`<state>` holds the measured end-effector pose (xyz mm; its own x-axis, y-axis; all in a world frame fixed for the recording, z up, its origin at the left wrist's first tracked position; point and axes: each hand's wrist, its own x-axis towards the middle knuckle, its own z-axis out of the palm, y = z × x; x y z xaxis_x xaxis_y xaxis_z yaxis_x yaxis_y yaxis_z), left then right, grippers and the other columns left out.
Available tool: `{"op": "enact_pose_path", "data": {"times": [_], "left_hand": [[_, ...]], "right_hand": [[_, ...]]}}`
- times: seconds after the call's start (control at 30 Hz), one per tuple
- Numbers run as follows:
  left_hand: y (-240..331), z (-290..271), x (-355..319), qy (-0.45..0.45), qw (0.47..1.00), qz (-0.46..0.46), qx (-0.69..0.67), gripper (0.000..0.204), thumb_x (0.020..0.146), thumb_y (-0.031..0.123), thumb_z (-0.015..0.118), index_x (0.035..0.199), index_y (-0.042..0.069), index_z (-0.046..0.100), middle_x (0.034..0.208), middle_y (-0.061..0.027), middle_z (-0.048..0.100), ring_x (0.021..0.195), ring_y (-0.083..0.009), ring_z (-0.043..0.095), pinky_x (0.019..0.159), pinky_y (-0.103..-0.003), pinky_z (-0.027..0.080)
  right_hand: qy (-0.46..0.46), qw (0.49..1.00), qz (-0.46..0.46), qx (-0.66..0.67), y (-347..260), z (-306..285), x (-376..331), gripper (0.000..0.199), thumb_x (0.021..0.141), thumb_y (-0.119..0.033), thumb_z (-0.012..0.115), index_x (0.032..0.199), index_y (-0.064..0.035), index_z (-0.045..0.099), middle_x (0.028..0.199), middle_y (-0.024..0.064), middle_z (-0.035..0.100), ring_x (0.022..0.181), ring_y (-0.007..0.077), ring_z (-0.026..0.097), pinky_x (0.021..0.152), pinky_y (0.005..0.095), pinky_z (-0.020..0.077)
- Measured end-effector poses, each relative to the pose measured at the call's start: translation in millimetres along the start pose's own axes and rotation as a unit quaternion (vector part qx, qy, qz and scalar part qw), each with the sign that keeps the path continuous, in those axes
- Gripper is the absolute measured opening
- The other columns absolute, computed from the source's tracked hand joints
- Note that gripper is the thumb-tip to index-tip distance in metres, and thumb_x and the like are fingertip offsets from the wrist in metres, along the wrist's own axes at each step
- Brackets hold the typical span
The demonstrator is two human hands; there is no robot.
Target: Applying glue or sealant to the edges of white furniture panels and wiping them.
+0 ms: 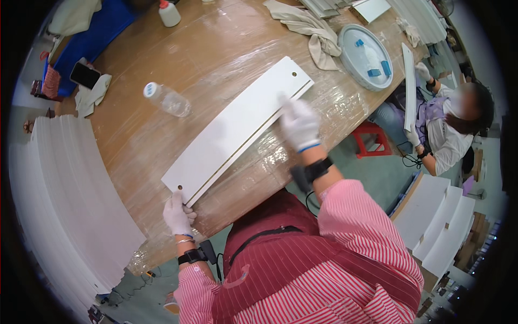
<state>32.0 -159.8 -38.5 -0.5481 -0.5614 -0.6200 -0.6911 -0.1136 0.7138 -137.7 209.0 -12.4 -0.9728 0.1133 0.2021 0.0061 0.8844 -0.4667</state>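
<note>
A long white board [237,127] lies slantwise on the film-covered table, with a small round hole near each end and a thin groove along its near edge. At its near left end my left hand [178,215], in a white glove, grips the corner, thumb on top and fingers curled at the end. My right hand [301,125], gloved too and blurred by motion, is over the board's near edge towards the far right end. Its fingers look curled in; whatever they hold is hidden.
A clear bottle [168,100] lies beyond the board. Rightward are a round pale lid [366,56] with blue pieces and a beige cloth [318,38]. Stacked white boards [70,200] stand left. A co-worker [442,119] sits right holding a white strip, near a red stool [371,139].
</note>
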Motion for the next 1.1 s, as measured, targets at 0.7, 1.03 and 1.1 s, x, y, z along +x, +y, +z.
{"op": "enact_pose_path", "data": {"times": [0.7,1.03,1.1], "left_hand": [[-2,-10,6,0.04,0.997,-0.041,-0.044,0.04,0.102,0.037,0.067,0.079,0.009,0.051,0.053,-0.0013,0.045,0.034,-0.0109,0.037,0.031,-0.029,0.025],[1,-9,2,0.045,0.997,-0.048,-0.04,0.04,0.102,0.038,0.068,0.08,0.008,0.053,0.054,-0.001,0.046,0.035,-0.0104,0.037,0.032,-0.028,0.026],[3,-8,1,0.043,0.997,-0.052,-0.045,0.04,0.101,0.037,0.069,0.079,0.009,0.053,0.054,-0.001,0.046,0.035,-0.0098,0.037,0.032,-0.028,0.025]], "right_hand": [[-0.083,0.965,-0.228,0.099,37,-3,3,0.026,0.092,-0.007,0.063,0.115,-0.0116,0.073,0.076,0.0101,0.062,0.063,0.0277,0.063,0.055,0.0387,0.0509],[-0.066,0.957,-0.247,0.137,9,16,-11,0.034,0.09,-0.005,0.058,0.121,-0.0131,0.07,0.071,0.0077,0.058,0.059,0.0264,0.06,0.053,0.04,0.0482],[-0.094,0.955,-0.233,0.158,2,14,-18,0.032,0.091,-0.008,0.06,0.12,-0.0128,0.071,0.075,0.0089,0.061,0.062,0.0274,0.062,0.055,0.0403,0.0497]]}}
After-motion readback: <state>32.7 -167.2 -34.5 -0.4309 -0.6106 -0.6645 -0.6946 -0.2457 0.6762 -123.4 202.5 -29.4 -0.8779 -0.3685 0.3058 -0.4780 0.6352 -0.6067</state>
